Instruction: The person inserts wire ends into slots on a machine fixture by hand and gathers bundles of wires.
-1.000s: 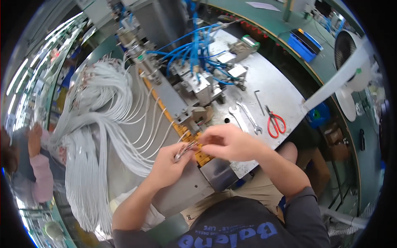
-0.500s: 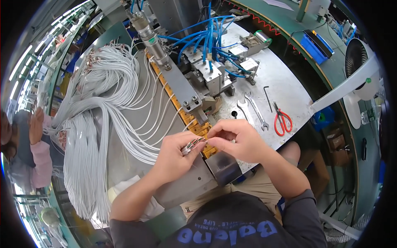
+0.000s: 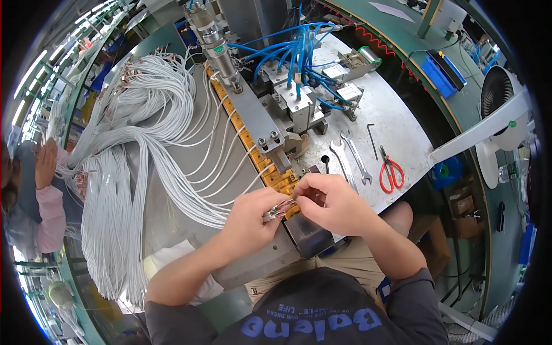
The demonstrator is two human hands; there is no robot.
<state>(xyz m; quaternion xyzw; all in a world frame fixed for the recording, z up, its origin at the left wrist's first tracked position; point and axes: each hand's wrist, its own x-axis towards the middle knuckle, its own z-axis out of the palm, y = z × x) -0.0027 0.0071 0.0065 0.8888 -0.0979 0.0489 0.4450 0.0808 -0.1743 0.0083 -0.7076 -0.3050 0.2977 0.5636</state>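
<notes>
Near the front end of a yellow slotted fixture (image 3: 282,183), my two hands are close together. My left hand (image 3: 248,217) is closed around several grey cable ends (image 3: 276,211), whose thin coloured inner wires stick out toward the right. My right hand (image 3: 333,206) pinches at the tips of those wires with thumb and index finger; its exact grip is partly hidden. White-grey cables (image 3: 172,187) run from the fixture's slots toward the left and pass behind my left hand.
A large cable bundle (image 3: 112,213) drapes over the left side. Beyond the fixture stands a press with a metal cylinder (image 3: 221,54) and blue air hoses (image 3: 296,52). Wrenches (image 3: 356,158), a hex key (image 3: 372,141) and red-handled scissors (image 3: 391,172) lie right. Another person's hand (image 3: 46,164) is far left.
Both hands have shifted slightly to the right in the picture, as has the fixture. The cable ends show farther out of my left hand, and my right fingers have changed position at the wire tips.
</notes>
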